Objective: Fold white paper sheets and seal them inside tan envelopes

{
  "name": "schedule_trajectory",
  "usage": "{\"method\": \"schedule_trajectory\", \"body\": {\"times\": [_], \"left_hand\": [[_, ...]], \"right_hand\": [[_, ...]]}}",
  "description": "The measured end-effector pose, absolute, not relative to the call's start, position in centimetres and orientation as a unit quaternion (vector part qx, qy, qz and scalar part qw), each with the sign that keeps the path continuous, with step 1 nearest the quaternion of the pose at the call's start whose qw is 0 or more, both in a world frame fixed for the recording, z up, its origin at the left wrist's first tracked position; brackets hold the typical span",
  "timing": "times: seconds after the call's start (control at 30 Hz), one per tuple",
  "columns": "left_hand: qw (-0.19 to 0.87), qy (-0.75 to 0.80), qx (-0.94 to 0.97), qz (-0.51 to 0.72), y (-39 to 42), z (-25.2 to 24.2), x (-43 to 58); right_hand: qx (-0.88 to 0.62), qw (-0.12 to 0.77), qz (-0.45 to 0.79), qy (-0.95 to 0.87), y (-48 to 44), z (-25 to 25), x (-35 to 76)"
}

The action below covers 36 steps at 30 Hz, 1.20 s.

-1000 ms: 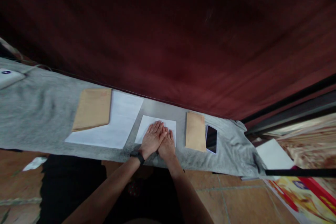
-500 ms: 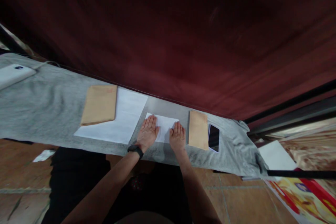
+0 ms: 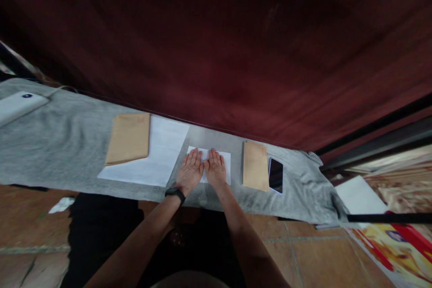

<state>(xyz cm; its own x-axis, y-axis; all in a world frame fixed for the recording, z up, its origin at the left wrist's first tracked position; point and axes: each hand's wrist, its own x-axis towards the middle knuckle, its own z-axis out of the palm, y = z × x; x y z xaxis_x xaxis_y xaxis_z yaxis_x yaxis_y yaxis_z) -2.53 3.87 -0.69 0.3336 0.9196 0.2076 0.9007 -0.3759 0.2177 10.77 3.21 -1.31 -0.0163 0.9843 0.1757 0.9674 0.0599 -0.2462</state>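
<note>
We locate the small white paper sheet on the grey cloth, between the large white paper and the right-hand kraft envelopes. Our left hand and right hand lie flat on it, palms down, fingers extended and nearly together, thumbs close to each other; neither grips anything. We judge the sheet light, flexible and easily creased, apt to slide on fabric under uneven pressure. We can take hold at the exposed right edge, pinching lightly between thumb and fingertips. Whether it is folded, we cannot tell.
</note>
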Motion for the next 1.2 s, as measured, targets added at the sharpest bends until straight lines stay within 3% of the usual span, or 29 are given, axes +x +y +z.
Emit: {"method": "schedule_trajectory", "body": {"times": [0.33, 0.53, 0.83, 1.2], "left_hand": [[0.037, 0.577, 0.795, 0.183, 4.0, -1.1, -2.6], [0.027, 0.601, 0.773, 0.201, 2.4, -0.9, -2.5], [0.053, 0.513, 0.838, 0.177, -2.7, -0.9, 0.9], [0.014, 0.568, 0.796, 0.209, -3.9, -1.3, -4.7]], "right_hand": [[-0.716, 0.179, -0.079, -0.670, 0.1, -2.2, 14.6], [-0.723, 0.187, -0.081, -0.660, -0.7, -2.3, 14.8], [-0.729, 0.166, -0.067, -0.661, -0.6, -2.1, 14.8], [-0.731, 0.180, -0.064, -0.655, -0.5, -2.1, 14.7]]}}
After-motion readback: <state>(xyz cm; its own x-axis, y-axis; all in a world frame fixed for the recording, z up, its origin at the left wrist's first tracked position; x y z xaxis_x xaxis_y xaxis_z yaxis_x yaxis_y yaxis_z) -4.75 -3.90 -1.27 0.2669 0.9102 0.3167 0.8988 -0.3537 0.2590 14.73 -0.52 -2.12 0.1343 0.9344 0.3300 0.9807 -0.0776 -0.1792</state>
